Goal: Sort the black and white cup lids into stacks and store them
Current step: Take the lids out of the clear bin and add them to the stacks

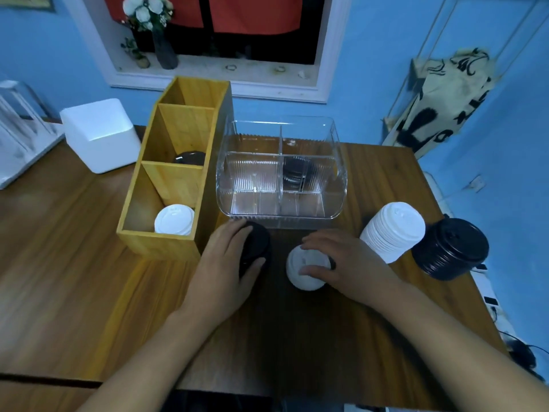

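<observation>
Wooden organizer (160, 242), left on the table (74, 233): white lids (174, 220) in the near compartment, black lids (190, 158) in the middle one. Clear organizer (246, 200) just right of it, with dark lids (294, 173) in its right rear section. In front, the left hand (225, 263) clasps a short black lid stack (257, 245). The right hand (347, 263) grasps a short white lid stack (306, 276) from above. Further right stand a tall white stack (393, 231) and a tall black stack (450, 248), side by side.

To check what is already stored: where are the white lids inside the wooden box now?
In the head view, the white lids sit in the nearest compartment of the wooden box, left of the clear organizer.
</observation>
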Tool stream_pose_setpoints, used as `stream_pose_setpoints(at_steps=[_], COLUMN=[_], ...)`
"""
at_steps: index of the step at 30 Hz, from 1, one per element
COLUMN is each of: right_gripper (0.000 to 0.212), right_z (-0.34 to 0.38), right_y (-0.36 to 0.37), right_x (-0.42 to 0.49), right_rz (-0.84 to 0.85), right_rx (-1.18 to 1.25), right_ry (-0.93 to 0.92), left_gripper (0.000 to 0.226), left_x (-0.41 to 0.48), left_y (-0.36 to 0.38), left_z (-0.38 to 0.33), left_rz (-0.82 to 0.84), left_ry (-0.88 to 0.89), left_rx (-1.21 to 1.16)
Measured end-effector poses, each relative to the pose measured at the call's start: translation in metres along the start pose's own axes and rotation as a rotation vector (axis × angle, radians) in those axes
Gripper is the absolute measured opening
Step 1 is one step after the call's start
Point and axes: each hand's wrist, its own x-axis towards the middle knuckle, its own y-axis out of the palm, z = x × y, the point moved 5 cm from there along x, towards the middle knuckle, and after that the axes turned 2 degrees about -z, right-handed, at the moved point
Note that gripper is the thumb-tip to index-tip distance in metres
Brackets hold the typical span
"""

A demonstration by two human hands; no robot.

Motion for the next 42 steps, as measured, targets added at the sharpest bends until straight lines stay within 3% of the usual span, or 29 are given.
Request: stream_pose_setpoints(at_steps=[7,9,14,20,25,33,38,42], right_gripper=[0.027,0.018,0.017,0.053,0.074,0.079,0.075,0.097], right_z=[0.018,0.013,-0.02,-0.031,-0.035,-0.042,-0.036,-0.036], right_y=[-0.092,-0.114,-0.117,-0.089,-0.067,-0.053,-0.067,-0.085], right_x=[0.065,0.101,0.2,0.252,0.263,0.263,0.254,0.251], right_rz=[-0.391,-0.438,-0.174,0.26,0.462,0.526,0.479,0.434], right_rx=[-0.053,-0.033,-0.124,-0.352,-0.428,-0.392,-0.34,-0.294], right_ry=[-0.136,-0.094,0.154,0.341,0.368,0.355,0.305,0.316], left_gripper=[0.084,0.09,0.095,0.094,0.092,0.089,0.087,0.087], left_x=[-0.005,-0.006,-0.004,-0.005,-0.006,-0.005,-0.003,-0.003], left_y=[0.013,0.016,0.022,0.023,0.025,0.027,0.026,0.025], left_z=[0.016,0.017,0.023,0.026,0.03,0.029,0.029,0.029], left_rz=[-0.003,-0.004,0.009,0.011,0.008,-0.012,-0.025,-0.041], left_ry=[-0.219,-0.24,-0.23,-0.193,-0.179,-0.142,-0.127,-0.116], left_rx=[-0.176,-0.176,-0.191,-0.209,-0.233,-0.251,-0.255,-0.265])
